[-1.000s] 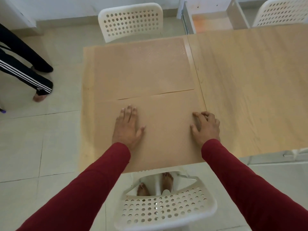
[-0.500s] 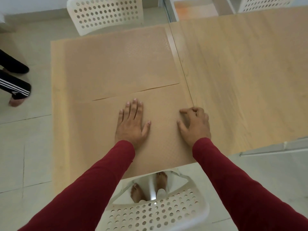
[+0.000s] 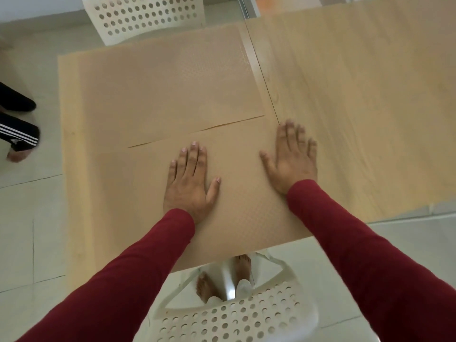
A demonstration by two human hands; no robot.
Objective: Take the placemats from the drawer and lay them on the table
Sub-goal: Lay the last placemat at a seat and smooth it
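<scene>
Two tan textured placemats lie flat on the light wooden table [image 3: 357, 107]. The far placemat [image 3: 167, 90] covers the back left of the table. The near placemat [image 3: 237, 206] lies in front of it, their edges meeting along a thin seam. My left hand [image 3: 190, 183] rests flat, palm down, fingers spread, on the middle of the near placemat. My right hand [image 3: 291, 156] lies flat with fingers extended on that mat's right edge, fingertips reaching the bare table. Neither hand grips anything.
A white perforated chair [image 3: 234, 314] stands at the table's near edge below my arms. Another white chair [image 3: 145, 16] stands at the far side. A person's legs in black striped trousers [image 3: 19, 134] stand on the tiled floor at the left.
My right hand has uncurled from the mat's right edge and now lies flat with fingers straight. The left hand stays flat on the mat. The camera has shifted a little.
</scene>
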